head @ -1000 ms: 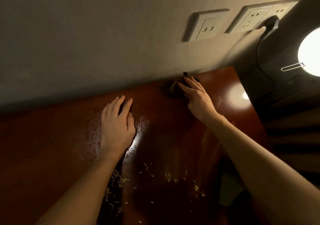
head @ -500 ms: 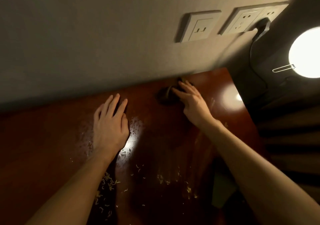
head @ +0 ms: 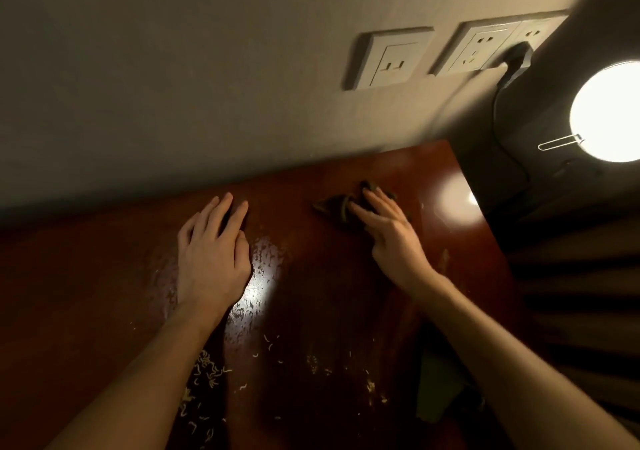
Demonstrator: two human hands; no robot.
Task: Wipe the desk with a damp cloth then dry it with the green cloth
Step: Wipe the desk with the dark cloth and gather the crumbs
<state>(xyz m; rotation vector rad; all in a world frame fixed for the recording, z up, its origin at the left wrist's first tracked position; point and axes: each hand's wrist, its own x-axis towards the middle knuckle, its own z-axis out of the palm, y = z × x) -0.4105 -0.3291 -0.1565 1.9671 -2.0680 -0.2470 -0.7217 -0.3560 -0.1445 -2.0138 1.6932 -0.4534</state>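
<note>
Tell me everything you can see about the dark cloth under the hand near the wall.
The cloth is small, dark and crumpled, with a pointed corner sticking out to the left. It lies on the shiny red-brown desk, close to the wall. The right hand presses on it with straight fingers, hiding its right part. The dim light hides its true colour.

Both bare forearms reach forward, well apart. The left hand (head: pixel 213 259) lies flat, palm down, fingers straight and close together. The right hand (head: pixel 393 238) angles inward, palm down, its fingers (head: pixel 381 204) stretched straight, the thumb spread sideways.
</note>
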